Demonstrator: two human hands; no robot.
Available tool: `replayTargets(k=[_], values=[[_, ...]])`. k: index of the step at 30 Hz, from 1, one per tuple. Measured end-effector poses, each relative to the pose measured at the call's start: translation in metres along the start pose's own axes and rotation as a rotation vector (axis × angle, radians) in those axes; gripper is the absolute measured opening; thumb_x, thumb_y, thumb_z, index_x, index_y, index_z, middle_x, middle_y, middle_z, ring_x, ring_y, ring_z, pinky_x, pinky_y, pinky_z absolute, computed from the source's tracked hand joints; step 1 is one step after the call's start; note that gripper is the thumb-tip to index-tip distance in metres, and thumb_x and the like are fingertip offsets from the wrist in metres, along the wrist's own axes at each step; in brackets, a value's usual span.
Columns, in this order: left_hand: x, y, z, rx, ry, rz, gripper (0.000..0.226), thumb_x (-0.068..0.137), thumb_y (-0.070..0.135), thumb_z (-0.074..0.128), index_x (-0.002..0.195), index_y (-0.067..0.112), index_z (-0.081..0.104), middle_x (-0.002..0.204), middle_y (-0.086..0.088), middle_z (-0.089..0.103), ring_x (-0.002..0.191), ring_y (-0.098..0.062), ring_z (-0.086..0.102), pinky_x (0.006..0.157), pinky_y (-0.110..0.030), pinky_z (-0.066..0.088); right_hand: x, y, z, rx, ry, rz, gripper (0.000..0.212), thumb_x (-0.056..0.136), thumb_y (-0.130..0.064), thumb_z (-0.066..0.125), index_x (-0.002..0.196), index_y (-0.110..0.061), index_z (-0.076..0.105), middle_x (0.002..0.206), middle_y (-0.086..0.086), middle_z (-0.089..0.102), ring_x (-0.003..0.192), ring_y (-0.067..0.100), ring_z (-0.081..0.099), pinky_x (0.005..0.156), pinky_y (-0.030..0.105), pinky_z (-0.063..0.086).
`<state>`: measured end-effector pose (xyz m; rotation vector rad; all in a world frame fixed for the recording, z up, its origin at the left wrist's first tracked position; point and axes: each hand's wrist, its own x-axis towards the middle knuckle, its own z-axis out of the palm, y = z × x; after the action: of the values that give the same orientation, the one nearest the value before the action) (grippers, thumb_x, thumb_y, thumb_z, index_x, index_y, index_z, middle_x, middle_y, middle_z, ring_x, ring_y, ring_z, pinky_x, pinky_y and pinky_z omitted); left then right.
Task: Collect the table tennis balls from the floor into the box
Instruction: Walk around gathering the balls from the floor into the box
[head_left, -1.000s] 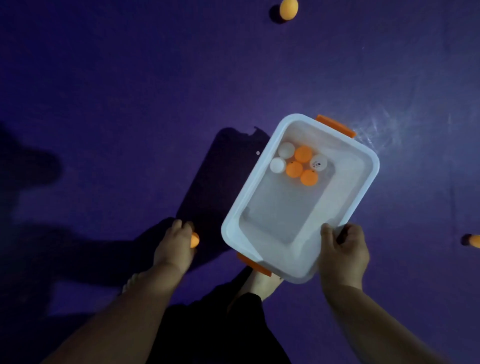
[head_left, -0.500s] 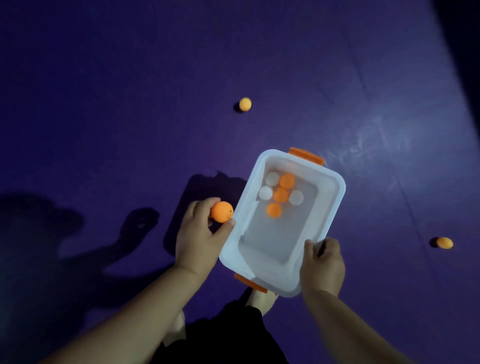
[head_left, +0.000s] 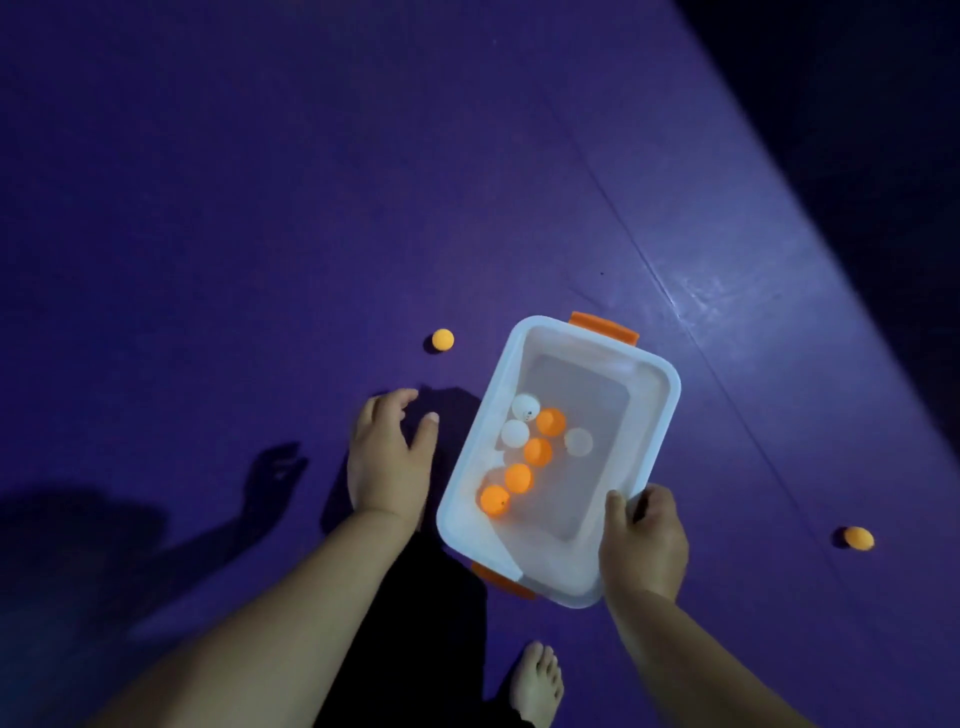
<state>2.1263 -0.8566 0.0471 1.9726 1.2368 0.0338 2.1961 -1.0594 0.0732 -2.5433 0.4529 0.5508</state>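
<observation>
A white plastic box (head_left: 660, 415) with orange handles hangs above the purple floor, gripped at its near right corner by my right hand (head_left: 644, 540). Inside it lie several orange and white balls; one orange ball (head_left: 494, 501) sits near the left wall. My left hand (head_left: 387, 457) hovers just left of the box, empty, fingers spread. One orange ball (head_left: 442, 340) lies on the floor beyond my left hand. Another orange ball (head_left: 858, 538) lies on the floor at the right.
The purple mat has a seam (head_left: 654, 270) running diagonally to the right of the box, and a dark edge at the upper right. My bare foot (head_left: 535, 680) stands below the box. Shadows of my arm and head fall on the left.
My left hand has let go of the orange ball, which now lies inside the box. The hand has opened beside the box. The view has risen, so the floor balls appear closer.
</observation>
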Motion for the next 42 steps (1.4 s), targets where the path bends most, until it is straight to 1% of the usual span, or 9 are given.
replayTargets(k=[4, 10, 17, 21, 25, 28, 34, 38, 42], values=[[0.058, -0.009, 0.004, 0.098, -0.069, -0.032, 0.026, 0.09, 0.024, 0.06, 0.115, 0.014, 0.059, 0.118, 0.001, 0.055, 0.1, -0.016, 0.059, 0.075, -0.031, 0.048, 0.035, -0.024, 0.028, -0.036, 0.052, 0.045, 0.023, 0.093, -0.021, 0.052, 0.077, -0.007, 0.042, 0.059, 0.002, 0.044, 0.051, 0.014, 0.04, 0.047, 0.03, 0.028], [0.137, -0.031, 0.035, 0.313, -0.393, 0.02, 0.022, 0.09, 0.028, 0.059, 0.11, 0.021, 0.063, 0.11, 0.002, 0.055, 0.096, -0.018, 0.057, 0.079, -0.037, 0.052, 0.093, -0.051, 0.082, 0.003, 0.085, 0.101, 0.022, 0.092, -0.022, 0.052, 0.078, -0.007, 0.043, 0.06, -0.001, 0.042, 0.061, 0.027, 0.041, 0.056, 0.033, 0.025], [0.203, -0.054, 0.113, 0.514, -0.525, 0.248, 0.037, 0.091, 0.01, 0.054, 0.127, 0.02, 0.054, 0.123, -0.003, 0.047, 0.116, -0.022, 0.043, 0.089, -0.038, 0.047, 0.142, -0.042, 0.129, 0.089, 0.11, 0.119, 0.024, 0.09, -0.022, 0.053, 0.075, -0.006, 0.044, 0.06, 0.001, 0.043, 0.061, 0.024, 0.042, 0.059, 0.034, 0.034], [0.222, -0.072, 0.153, 0.64, -0.592, 0.307, 0.053, 0.09, 0.002, 0.052, 0.139, 0.022, 0.046, 0.151, -0.006, 0.027, 0.137, -0.026, 0.025, 0.105, -0.041, 0.039, 0.156, -0.023, 0.137, 0.155, 0.087, 0.119, 0.022, 0.09, -0.021, 0.053, 0.074, -0.009, 0.045, 0.061, 0.0, 0.042, 0.057, 0.016, 0.039, 0.055, 0.033, 0.035], [0.23, -0.089, 0.173, 0.676, -0.636, 0.336, 0.053, 0.087, -0.006, 0.05, 0.134, 0.018, 0.052, 0.152, -0.008, 0.026, 0.137, -0.028, 0.025, 0.107, -0.04, 0.036, 0.163, -0.005, 0.139, 0.172, 0.069, 0.119, 0.022, 0.091, -0.019, 0.053, 0.074, -0.007, 0.045, 0.061, 0.0, 0.042, 0.056, 0.015, 0.038, 0.052, 0.03, 0.035], [0.23, -0.09, 0.168, 0.647, -0.538, 0.336, 0.042, 0.087, -0.009, 0.047, 0.12, 0.011, 0.062, 0.134, -0.014, 0.044, 0.12, -0.031, 0.038, 0.096, -0.035, 0.037, 0.164, 0.003, 0.134, 0.171, 0.075, 0.135, 0.021, 0.091, -0.019, 0.053, 0.076, -0.006, 0.046, 0.061, 0.0, 0.042, 0.056, 0.014, 0.039, 0.053, 0.029, 0.035], [0.192, -0.018, 0.146, 0.318, -0.365, 0.188, 0.042, 0.091, 0.025, 0.058, 0.131, 0.018, 0.05, 0.126, -0.008, 0.051, 0.103, -0.028, 0.054, 0.085, -0.039, 0.044, 0.151, 0.002, 0.099, 0.164, 0.074, 0.195, 0.02, 0.092, -0.021, 0.053, 0.08, -0.006, 0.048, 0.063, 0.0, 0.044, 0.057, 0.013, 0.04, 0.054, 0.03, 0.035], [0.154, 0.049, 0.123, 0.058, -0.416, 0.16, 0.034, 0.085, 0.028, 0.065, 0.118, 0.022, 0.058, 0.114, 0.004, 0.055, 0.093, -0.018, 0.056, 0.079, -0.032, 0.048, 0.133, -0.011, 0.053, 0.137, 0.087, 0.243, 0.018, 0.09, -0.02, 0.054, 0.079, -0.006, 0.049, 0.064, 0.002, 0.048, 0.06, 0.018, 0.043, 0.056, 0.033, 0.033], [0.114, 0.12, 0.101, 0.054, -0.538, 0.387, 0.036, 0.08, 0.029, 0.07, 0.114, 0.026, 0.062, 0.105, 0.011, 0.057, 0.101, -0.015, 0.053, 0.083, -0.033, 0.049, 0.112, -0.022, -0.006, 0.145, 0.109, 0.282, 0.015, 0.089, -0.02, 0.055, 0.081, -0.007, 0.05, 0.065, 0.002, 0.05, 0.059, 0.017, 0.045, 0.053, 0.032, 0.033]])
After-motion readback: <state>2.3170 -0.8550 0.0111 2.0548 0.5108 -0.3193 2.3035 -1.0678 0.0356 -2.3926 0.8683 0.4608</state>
